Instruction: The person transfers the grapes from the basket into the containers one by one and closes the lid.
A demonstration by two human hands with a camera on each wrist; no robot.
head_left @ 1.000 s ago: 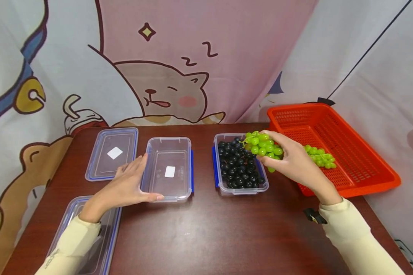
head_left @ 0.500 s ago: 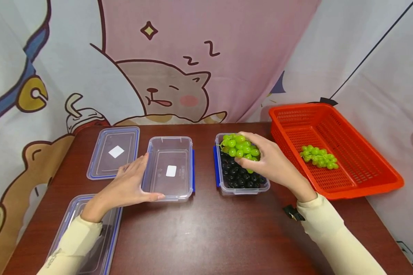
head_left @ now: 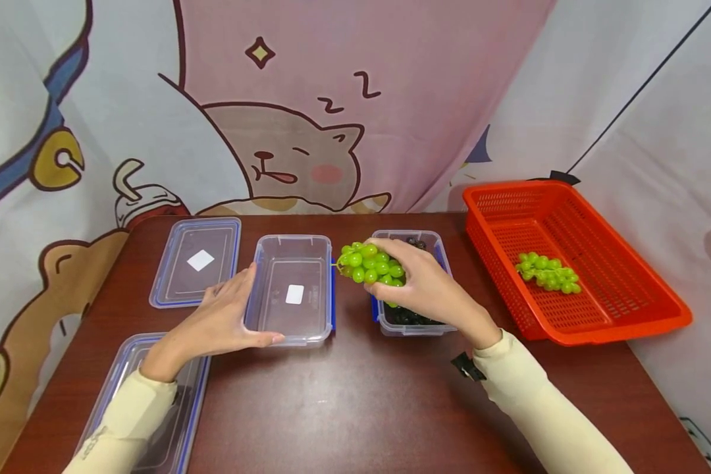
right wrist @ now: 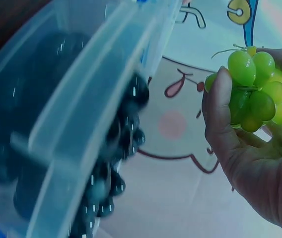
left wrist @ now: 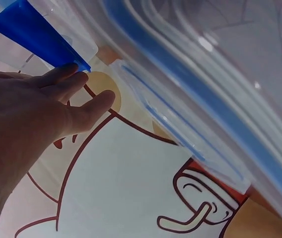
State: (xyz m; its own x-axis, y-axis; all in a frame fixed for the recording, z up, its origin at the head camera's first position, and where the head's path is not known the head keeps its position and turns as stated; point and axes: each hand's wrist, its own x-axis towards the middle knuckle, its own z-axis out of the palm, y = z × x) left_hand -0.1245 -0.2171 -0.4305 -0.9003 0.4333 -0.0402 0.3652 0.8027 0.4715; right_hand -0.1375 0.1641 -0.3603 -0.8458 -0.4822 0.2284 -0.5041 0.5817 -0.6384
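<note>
My right hand [head_left: 423,283] grips a bunch of green grapes [head_left: 367,261], fingers and thumb wrapped about its sides. It holds the bunch in the air, over the gap between two transparent boxes, its stem pointing left. Under that hand stands a box [head_left: 444,260] of dark grapes [head_left: 411,318], partly hidden by it. My left hand [head_left: 225,322] rests against the left side of the other transparent box [head_left: 299,342], fingers straight along the wall and thumb at the front rim. A white label shows on that box's bottom. The left wrist view shows the fingertips beside a blue clip [left wrist: 36,37].
An orange-red basket [head_left: 634,289] with another bunch of green grapes [head_left: 548,272] stands at the right. Two blue-edged lids lie at the left: a smaller lid [head_left: 178,276] at the back, a larger lid [head_left: 195,395] under my left forearm. A printed curtain [head_left: 450,99] hangs behind the table.
My right hand has carried the green grapes leftward from beside the basket, across the dark-grape box, to near the left box. The left hand has stayed in place.
</note>
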